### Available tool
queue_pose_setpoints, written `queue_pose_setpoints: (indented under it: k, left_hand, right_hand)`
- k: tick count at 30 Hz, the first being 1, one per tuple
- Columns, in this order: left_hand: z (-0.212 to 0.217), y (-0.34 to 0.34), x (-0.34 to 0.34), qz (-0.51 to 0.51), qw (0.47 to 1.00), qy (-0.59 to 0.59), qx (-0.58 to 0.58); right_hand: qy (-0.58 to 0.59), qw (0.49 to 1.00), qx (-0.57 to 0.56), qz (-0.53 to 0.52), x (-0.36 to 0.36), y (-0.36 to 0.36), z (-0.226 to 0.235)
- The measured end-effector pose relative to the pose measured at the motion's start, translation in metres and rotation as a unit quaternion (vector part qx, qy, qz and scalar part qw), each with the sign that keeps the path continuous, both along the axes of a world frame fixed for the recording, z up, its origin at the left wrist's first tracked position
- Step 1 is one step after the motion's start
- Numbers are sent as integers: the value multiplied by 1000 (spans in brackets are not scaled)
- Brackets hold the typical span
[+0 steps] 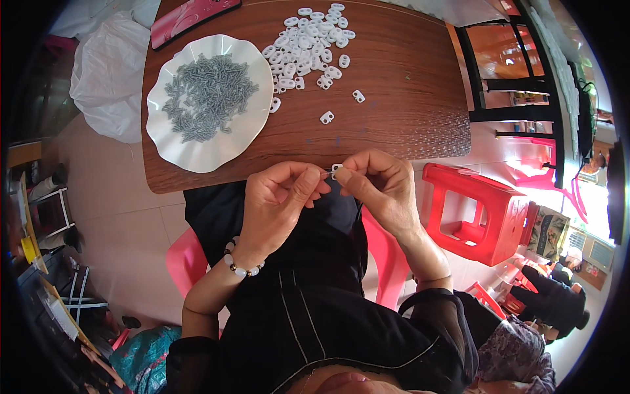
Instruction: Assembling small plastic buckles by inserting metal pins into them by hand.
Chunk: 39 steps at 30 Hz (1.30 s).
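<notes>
At the near edge of the table, my two hands meet fingertip to fingertip. My right hand [380,187] pinches a small white plastic cord-lock piece [335,169] with holes in it. From the left, my left hand [282,197] closes thumb and forefinger right beside that piece; what sits between them is too small to make out. Farther left on the table, a white scalloped plate [164,141] bears a heap of tiny grey springs [209,95]. A pile of white two-hole cord-lock pieces [305,49] lies beyond it, with two loose ones [327,117] nearer me.
A pink patterned phone [195,20] rests at the table's [394,85] far left. To the right of my arm stands a red plastic stool [482,213]. A white plastic bag [111,79] is left of the table. Another person [558,302] appears at the far right.
</notes>
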<state>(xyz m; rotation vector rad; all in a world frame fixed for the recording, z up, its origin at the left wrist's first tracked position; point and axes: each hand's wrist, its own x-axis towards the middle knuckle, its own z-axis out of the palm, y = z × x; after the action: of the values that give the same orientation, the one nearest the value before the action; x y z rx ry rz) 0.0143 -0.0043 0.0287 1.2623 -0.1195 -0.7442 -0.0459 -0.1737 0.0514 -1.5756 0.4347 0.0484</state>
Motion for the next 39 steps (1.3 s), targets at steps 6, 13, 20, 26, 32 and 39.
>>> queue_pose_setpoints:
  k: [6, 13, 20, 26, 32, 39]
  left_hand:
    - [-1, 0, 1, 2, 1000, -17, 22]
    - [2, -2, 2, 4, 999, -14, 40]
    - [-3, -2, 1, 10, 999, -26, 38]
    - [-2, -3, 4, 5, 1000, -13, 22]
    - [-6, -6, 12, 49, 991, -117, 52]
    - [-5, -36, 32, 47, 842, -474, 253]
  right_hand:
    - [-9, 1000, -5, 10, 1, 1, -1]
    - [-9, 999, -39, 25, -1, 2, -1]
    - [-4, 999, -39, 26, -1, 3, -4]
    - [-9, 1000, -5, -17, 0, 1, -5]
    - [-17, 999, -11, -49, -1, -3, -2]
    - [-31, 994, 19, -106, -15, -14, 4]
